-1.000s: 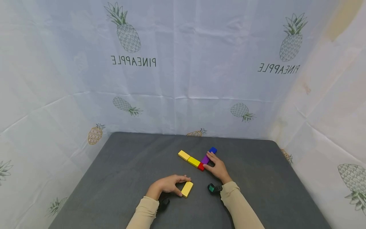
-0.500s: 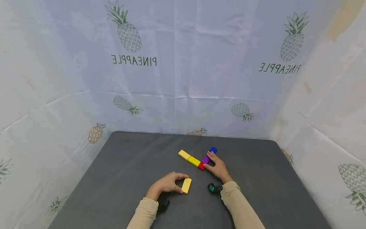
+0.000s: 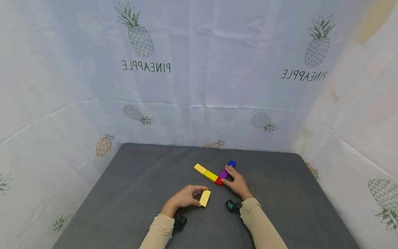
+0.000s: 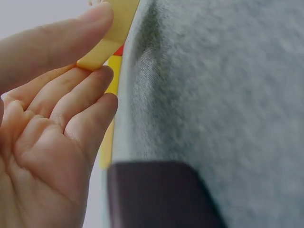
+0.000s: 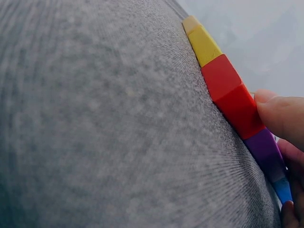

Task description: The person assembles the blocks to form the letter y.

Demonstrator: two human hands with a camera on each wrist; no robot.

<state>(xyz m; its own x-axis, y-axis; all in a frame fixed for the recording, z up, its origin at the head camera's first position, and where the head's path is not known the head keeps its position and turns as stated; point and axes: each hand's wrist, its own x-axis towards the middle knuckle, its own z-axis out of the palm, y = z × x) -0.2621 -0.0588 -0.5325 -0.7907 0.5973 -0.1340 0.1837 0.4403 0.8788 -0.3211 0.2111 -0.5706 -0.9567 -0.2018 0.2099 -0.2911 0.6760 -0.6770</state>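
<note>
My left hand [image 3: 186, 197] pinches a pale yellow block [image 3: 205, 198] by its ends between thumb and fingers, low over the dark table. The left wrist view shows the thumb across the same block [image 4: 122, 21]. Ahead, blocks join in a bent row: a pale yellow one [image 3: 200, 168], a bright yellow one [image 3: 211, 176], a red one [image 5: 240, 102] at the corner, then purple [image 5: 266, 151] and blue [image 3: 231, 163]. My right hand [image 3: 238, 184] rests at the row's right arm, its thumb touching the red block and its fingers spread along the purple one, partly covering it.
Behind the dark grey table [image 3: 149, 173] hangs a white cloth [image 3: 217, 79] printed with pineapples, which also runs down both sides. A black wrist camera [image 3: 233, 205] sits beside the right cuff, and another [image 3: 179, 223] under the left wrist.
My left hand has moved the pale yellow block a little forward, away from me, then slightly right. The right hand and the row of blocks have stayed in place.
</note>
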